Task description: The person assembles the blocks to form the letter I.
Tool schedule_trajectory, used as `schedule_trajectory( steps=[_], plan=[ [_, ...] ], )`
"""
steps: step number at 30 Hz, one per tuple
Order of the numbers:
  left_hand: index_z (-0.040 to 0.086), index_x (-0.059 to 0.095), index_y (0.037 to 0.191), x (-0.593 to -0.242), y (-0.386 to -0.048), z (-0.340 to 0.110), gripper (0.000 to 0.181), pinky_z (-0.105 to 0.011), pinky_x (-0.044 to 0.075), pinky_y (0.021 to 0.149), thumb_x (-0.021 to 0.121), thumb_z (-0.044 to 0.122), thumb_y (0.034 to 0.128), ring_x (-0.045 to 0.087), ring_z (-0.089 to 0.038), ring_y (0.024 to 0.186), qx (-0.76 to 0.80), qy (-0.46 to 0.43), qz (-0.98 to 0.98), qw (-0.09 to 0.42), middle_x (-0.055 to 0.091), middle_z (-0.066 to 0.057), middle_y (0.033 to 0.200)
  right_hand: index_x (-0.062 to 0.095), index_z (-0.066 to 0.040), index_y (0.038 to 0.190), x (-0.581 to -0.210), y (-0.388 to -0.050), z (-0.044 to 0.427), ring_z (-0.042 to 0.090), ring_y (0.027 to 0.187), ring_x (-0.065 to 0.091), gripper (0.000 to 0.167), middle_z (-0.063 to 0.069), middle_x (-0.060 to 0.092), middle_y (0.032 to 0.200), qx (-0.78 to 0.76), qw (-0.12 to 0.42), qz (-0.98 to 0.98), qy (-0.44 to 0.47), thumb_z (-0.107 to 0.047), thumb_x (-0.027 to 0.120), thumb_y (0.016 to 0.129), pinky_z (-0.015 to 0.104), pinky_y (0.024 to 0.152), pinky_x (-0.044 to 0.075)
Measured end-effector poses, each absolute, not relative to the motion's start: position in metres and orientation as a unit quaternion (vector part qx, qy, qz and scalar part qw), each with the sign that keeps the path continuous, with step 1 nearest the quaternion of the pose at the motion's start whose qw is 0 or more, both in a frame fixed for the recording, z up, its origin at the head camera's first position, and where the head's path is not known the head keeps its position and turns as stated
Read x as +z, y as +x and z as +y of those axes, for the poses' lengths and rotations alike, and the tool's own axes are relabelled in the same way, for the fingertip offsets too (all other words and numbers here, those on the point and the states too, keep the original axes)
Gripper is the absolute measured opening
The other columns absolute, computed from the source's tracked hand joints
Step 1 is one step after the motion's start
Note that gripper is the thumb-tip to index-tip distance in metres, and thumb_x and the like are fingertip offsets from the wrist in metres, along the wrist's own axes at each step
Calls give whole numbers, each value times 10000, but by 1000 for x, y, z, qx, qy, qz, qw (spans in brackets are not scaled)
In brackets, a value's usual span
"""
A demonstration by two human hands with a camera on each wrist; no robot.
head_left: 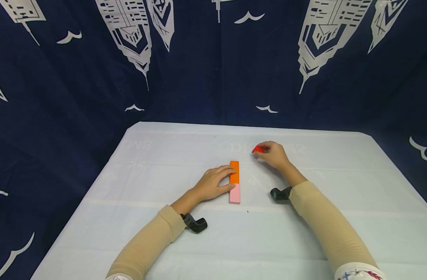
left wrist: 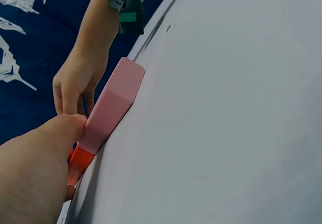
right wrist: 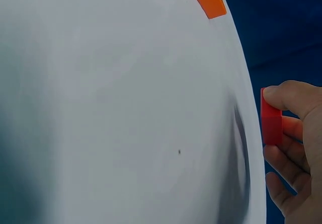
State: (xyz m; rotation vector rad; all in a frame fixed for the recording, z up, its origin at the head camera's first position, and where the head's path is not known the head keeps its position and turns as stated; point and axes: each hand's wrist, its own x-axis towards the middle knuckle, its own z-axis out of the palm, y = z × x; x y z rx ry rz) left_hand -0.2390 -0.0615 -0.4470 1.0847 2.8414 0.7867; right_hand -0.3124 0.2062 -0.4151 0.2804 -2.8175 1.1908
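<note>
Two flat blocks, an orange block [head_left: 234, 179] and a pink block [head_left: 234, 197], lie end to end in a line on the white table. My left hand [head_left: 211, 183] rests at their left side. Its fingertips touch the orange block, and the thumb is against the pink block [left wrist: 113, 100] near the joint. Farther back and to the right, my right hand [head_left: 274, 154] pinches a small red block [head_left: 258, 149] between thumb and fingers. In the right wrist view the red block [right wrist: 271, 128] appears upright, beside the orange block [right wrist: 209, 1] but well apart.
A white cloth covers the table [head_left: 185, 241]. Behind it hangs a dark blue curtain [head_left: 220, 77] with white building prints. Each wrist carries a black camera band, the left one [head_left: 195, 224] close above the cloth. A tiny dark speck [head_left: 248, 211] lies near the pink block.
</note>
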Motion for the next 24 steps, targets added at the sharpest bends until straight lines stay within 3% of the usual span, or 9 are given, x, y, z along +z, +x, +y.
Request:
schedule_trajectory(
  steps=[24],
  plan=[
    [160,514,1406,-449,-240,-61,515,-483,279,1114,548,434,972,380,-212,1374,249,343,906,2,444,-36,1482,665,61,1160,-420,-315,181,336,986,593,391,225,628,1137,384,39,-915,115,-179,741,861,437,889,492]
  ],
)
